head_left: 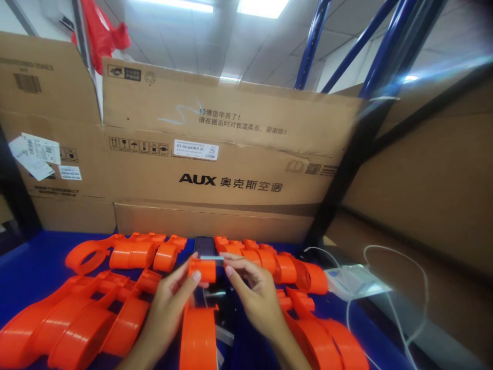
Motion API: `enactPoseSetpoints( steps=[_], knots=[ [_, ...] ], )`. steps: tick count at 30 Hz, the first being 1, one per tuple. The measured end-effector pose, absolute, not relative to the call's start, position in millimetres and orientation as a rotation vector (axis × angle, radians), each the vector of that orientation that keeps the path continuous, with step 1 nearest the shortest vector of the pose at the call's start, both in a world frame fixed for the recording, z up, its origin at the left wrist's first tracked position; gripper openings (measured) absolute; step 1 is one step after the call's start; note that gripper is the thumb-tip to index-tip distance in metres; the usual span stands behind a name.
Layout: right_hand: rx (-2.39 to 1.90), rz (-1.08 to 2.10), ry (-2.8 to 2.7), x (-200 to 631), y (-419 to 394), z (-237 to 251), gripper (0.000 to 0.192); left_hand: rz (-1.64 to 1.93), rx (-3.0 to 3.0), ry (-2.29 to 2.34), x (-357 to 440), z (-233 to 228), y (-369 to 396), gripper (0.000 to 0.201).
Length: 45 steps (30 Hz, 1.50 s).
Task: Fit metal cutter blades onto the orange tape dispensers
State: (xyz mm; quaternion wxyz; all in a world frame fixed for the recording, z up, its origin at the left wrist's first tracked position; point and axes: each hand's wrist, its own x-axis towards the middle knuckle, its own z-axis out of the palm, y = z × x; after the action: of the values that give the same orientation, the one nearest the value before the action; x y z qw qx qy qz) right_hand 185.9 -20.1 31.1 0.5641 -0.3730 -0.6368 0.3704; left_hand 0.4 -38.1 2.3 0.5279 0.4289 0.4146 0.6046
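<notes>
Centrally, above the blue counter (29,254), both hands are busy at close quarters. The left hand (171,298) pinches a small orange end piece (205,271) between thumb and fingers, the thumb lying on its near face. The right hand (254,290) grips a thin, pale, toothed strip (211,257) by its right end, fingertips closed on it; the strip lies level along the upper edge of the orange piece, though whether it is seated there I cannot tell. Just below stands a wide orange ring (198,336); whether it joins the held piece is unclear. More orange ring-shaped parts lie in rows on either side, a left group (131,254) and a right group (285,267). A dark, phone-like device (204,244) rests behind the hands. Farther right, a white cable (425,303) loops beside a clear packet (358,281). Printed cardboard (231,164) walls the back.
</notes>
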Motion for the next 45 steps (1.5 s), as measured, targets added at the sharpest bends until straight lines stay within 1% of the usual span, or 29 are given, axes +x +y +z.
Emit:
enactPoseSetpoints(
  steps=[5,12,14,19,23,29,36,40,42,45],
  knots=[
    [-0.879,0.886,-1.566,185.9,-20.5,32.2,0.020,1.422,1.065,0.931,2.0,3.0,-38.1,0.067],
    [-0.870,0.820,-1.663,190.0,-18.4,33.0,0.018,1.406,1.067,0.871,5.1,6.2,-43.3,0.064],
    [-0.918,0.709,-1.702,193.0,-14.7,31.7,0.018,1.432,1.022,0.892,4.7,6.8,-43.7,0.066],
    [-1.321,0.183,-1.960,197.6,-5.2,25.8,0.014,1.505,0.964,0.951,1.3,11.2,-43.7,0.070],
    [-1.528,0.033,-2.215,195.6,-4.1,22.0,0.014,1.511,0.950,0.923,0.4,13.7,-43.8,0.061],
    [-1.594,-0.018,-2.339,194.1,-3.2,19.0,0.015,1.481,0.953,0.916,3.5,16.0,-46.7,0.055],
    [-1.605,-0.047,-2.353,191.7,-3.2,19.6,0.015,1.468,1.001,0.917,5.4,11.6,-45.6,0.057],
    [-1.580,-0.051,-2.351,192.2,-4.8,23.5,0.012,1.450,1.015,0.908,5.1,6.7,-44.5,0.068],
    [-1.555,-0.026,-2.302,194.2,-5.5,27.1,0.010,1.448,1.021,0.884,5.0,5.1,-44.2,0.071],
    [-1.466,0.072,-2.139,198.1,-7.4,33.4,0.007,1.443,1.030,0.843,5.8,4.8,-44.3,0.068]
  ],
)
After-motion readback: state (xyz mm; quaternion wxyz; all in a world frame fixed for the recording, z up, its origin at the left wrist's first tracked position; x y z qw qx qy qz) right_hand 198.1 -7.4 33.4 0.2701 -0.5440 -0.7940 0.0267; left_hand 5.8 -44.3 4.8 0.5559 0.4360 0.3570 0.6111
